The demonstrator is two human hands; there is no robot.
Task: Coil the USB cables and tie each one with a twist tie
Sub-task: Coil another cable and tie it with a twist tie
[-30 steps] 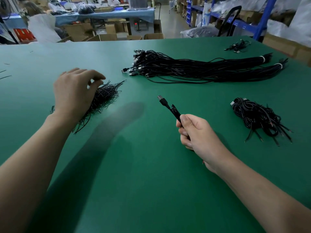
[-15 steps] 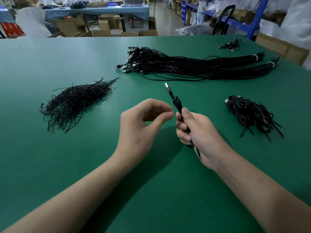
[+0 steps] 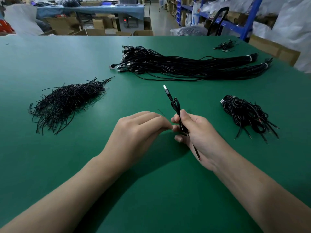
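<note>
I am looking down on a flat green table top (image 3: 67, 165) in a storeroom. Past its far edge stands a blue-draped work table (image 3: 90, 10) with brown cardboard boxes (image 3: 96, 31) on the floor below it, and to the right is blue steel shelving (image 3: 249, 21) crowded with white plastic sacks (image 3: 294, 22). A small red display (image 3: 125, 20) glows under that far table, too small for me to read. Some boxes stand open, but I cannot tell what they hold. On the green top lie a long bundle of black USB cables (image 3: 185, 66) banded white at its right ends, a loose pile of thin black twist ties (image 3: 67, 101) on the left, and a heap of coiled black cables (image 3: 247, 115) on the right. Near the centre the right hand (image 3: 202, 137) grips a coiled black USB cable (image 3: 175, 105) upright, silver plug uppermost, a bare end trailing below the palm. The left hand (image 3: 139, 132), fingers curled, pinches a single black twist tie (image 3: 161, 112), its fingertips touching the right hand's.
</note>
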